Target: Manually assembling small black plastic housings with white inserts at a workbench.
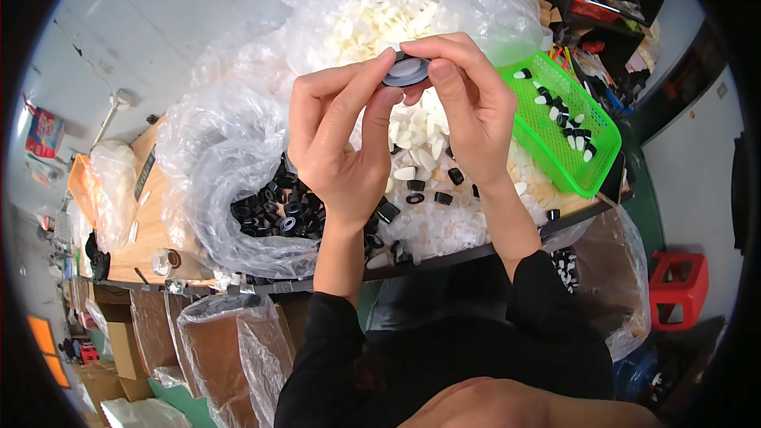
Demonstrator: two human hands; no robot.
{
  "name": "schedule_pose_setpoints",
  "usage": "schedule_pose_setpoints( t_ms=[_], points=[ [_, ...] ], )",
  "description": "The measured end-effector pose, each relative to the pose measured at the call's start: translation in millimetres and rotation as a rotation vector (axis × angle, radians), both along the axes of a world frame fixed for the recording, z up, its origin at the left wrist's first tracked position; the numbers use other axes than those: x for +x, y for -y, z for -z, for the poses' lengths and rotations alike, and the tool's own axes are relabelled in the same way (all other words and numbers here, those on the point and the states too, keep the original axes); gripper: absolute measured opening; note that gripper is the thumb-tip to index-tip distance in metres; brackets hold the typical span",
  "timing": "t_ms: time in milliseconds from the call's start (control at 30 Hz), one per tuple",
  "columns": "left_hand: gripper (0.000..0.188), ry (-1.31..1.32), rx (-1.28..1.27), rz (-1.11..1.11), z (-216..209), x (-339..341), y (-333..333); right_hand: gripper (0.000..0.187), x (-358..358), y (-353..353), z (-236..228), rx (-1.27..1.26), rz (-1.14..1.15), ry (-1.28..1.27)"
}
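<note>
Raised above the table, a round black cap (pixel 406 71) with a pale grey inner disc is held between both hands. My left hand (pixel 341 123) pinches its left edge with thumb and fingers. The fingers of my right hand (pixel 474 107) grip the opposite edge, thumb in front. Beneath the hands lie white tongue-shaped pieces (pixel 426 128) and a few loose black caps (pixel 454 176). To the left, a clear plastic bag (pixel 208 198) lies open around a heap of black caps (pixel 277 204).
A green basket (pixel 588 184) at the right holds several black-and-white assembled pieces. Behind my hands is a pile of cream pieces (pixel 380 22) in clear plastic. A small glass jar (pixel 165 262) stands near the table's left front. On the floor at right is a red stool (pixel 679 289).
</note>
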State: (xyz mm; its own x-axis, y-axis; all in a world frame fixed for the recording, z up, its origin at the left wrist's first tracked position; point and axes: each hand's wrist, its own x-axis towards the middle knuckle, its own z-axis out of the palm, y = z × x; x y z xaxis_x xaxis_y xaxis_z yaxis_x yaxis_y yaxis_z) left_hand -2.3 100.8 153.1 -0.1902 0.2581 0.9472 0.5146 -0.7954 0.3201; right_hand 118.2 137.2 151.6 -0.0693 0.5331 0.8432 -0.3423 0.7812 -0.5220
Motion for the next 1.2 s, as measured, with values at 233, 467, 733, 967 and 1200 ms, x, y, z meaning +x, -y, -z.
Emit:
schedule_pose_setpoints(
  t_ms=[233, 467, 733, 967, 1200],
  points=[
    [0.031, -0.075, -0.015, -0.016, -1, -4, 4, 0.021, -1, -1, 1, -0.001, -0.022, -0.003],
    [0.031, -0.139, -0.204, -0.163, 6, -34, 2, 0.016, 45, -21, 11, 0.018, 0.517, 0.216],
    [0.03, -0.602, -1.342, -1.003, 171, -158, 60, 0.028, 166, -27, 105, -0.368, 1.026, 0.483],
    [0.024, -0.496, -1.128, -0.803, 174, -166, 67, 0.021, 191, 18, 148, -0.416, 0.987, 0.578],
    [0.018, 0.145, -0.836, -0.291, 132, -133, 42, 0.013, 179, 45, 167, -0.525, 0.828, 0.762]
  ],
)
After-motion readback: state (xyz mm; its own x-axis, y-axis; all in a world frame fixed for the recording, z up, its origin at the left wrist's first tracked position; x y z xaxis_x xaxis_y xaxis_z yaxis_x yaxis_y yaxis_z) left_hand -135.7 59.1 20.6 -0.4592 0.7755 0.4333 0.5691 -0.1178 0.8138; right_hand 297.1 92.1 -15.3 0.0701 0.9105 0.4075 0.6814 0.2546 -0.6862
